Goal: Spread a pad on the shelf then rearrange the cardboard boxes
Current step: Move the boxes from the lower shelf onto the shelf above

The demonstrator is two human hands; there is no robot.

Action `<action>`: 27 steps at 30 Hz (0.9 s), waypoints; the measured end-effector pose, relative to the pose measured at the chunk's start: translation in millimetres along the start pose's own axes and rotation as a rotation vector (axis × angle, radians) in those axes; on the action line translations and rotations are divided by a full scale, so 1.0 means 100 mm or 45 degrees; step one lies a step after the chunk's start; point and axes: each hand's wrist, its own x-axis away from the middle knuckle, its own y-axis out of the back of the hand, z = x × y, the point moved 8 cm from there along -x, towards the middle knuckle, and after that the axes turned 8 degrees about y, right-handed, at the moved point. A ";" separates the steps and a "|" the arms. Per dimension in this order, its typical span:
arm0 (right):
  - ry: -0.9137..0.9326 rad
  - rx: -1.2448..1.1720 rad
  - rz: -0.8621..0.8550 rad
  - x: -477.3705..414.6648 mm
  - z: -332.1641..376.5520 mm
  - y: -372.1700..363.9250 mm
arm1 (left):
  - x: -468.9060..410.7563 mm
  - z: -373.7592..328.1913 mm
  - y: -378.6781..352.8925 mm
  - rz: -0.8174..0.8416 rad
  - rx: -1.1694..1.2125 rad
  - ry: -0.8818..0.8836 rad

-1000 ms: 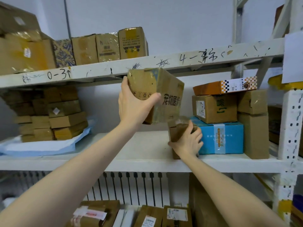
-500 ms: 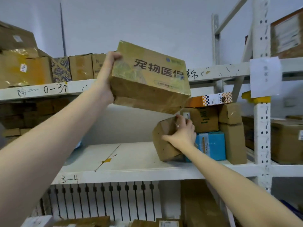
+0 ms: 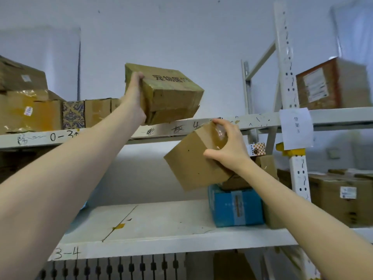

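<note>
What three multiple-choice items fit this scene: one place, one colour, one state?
1. Where is the blue cardboard box? A. white metal shelf marked 3-4 B. floor C. in a hand
2. Print colour on the large brown cardboard box in the left hand? A. red B. black C. white
3. The plain brown cardboard box in the right hand is: A. lying flat B. held tilted C. torn open
Answers: A, it stands on that shelf; B, black characters show on top; B, one corner points down, off the shelf.
</note>
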 end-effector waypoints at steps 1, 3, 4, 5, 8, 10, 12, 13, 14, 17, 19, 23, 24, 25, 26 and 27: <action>0.028 -0.009 -0.037 -0.03 0.05 0.12 | -0.10 -0.03 0.00 -0.049 0.030 -0.010; 0.066 -0.029 -0.094 -0.08 0.16 0.33 | -0.09 -0.10 0.01 -0.163 0.124 -0.086; 0.085 -0.046 -0.124 -0.11 0.20 0.45 | 0.03 -0.15 -0.04 -0.183 0.132 -0.131; 0.092 -0.076 -0.149 -0.12 0.23 0.52 | 0.13 -0.18 -0.08 -0.185 0.118 -0.166; 0.124 -0.189 -0.319 -0.16 0.35 0.86 | 0.11 -0.24 -0.19 -0.149 0.062 -0.228; 0.161 -0.242 -0.433 -0.21 0.46 1.06 | 0.05 -0.37 -0.26 -0.144 0.012 -0.289; 0.205 -0.223 -0.502 -0.25 0.58 1.17 | 0.00 -0.46 -0.32 -0.163 -0.055 -0.355; 0.230 -0.187 -0.524 -0.27 0.63 1.20 | -0.02 -0.48 -0.34 -0.177 -0.070 -0.378; 0.252 -0.143 -0.549 -0.29 0.65 1.22 | -0.06 -0.50 -0.36 -0.187 -0.068 -0.387; 0.256 -0.082 -0.659 -0.37 0.64 1.27 | -0.16 -0.56 -0.36 -0.220 -0.059 -0.427; 0.222 -0.041 -0.755 -0.44 0.57 1.28 | -0.27 -0.59 -0.37 -0.233 -0.117 -0.445; 0.167 0.157 -0.836 -0.58 0.43 1.16 | -0.52 -0.50 -0.44 -0.221 -0.200 -0.420; 0.151 0.175 -0.840 -0.63 0.38 1.12 | -0.59 -0.47 -0.47 -0.195 -0.207 -0.415; 0.134 0.187 -0.843 -0.69 0.33 1.08 | -0.65 -0.43 -0.52 -0.165 -0.220 -0.420; 0.117 0.196 -0.847 -0.75 0.27 1.04 | -0.72 -0.40 -0.57 -0.139 -0.244 -0.432; 0.102 0.205 -0.850 -0.82 0.22 1.00 | -0.79 -0.38 -0.62 -0.118 -0.277 -0.447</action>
